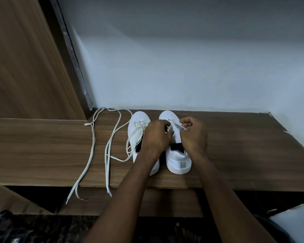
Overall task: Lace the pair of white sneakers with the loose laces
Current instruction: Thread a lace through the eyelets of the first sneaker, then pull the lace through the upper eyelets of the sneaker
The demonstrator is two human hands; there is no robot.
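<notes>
Two white sneakers stand side by side on a wooden shelf, toes toward the wall. The left sneaker has a white lace threaded loosely near its toe, with the ends trailing off to its left. Over the right sneaker my left hand and my right hand each pinch an end of a white lace at the front eyelets. A loose white lace lies on the shelf to the left, its ends hanging over the front edge.
A pale wall rises directly behind the shoes. A wooden panel with a dark frame stands at the left. The shelf's front edge drops to a lower wooden ledge and a dark floor.
</notes>
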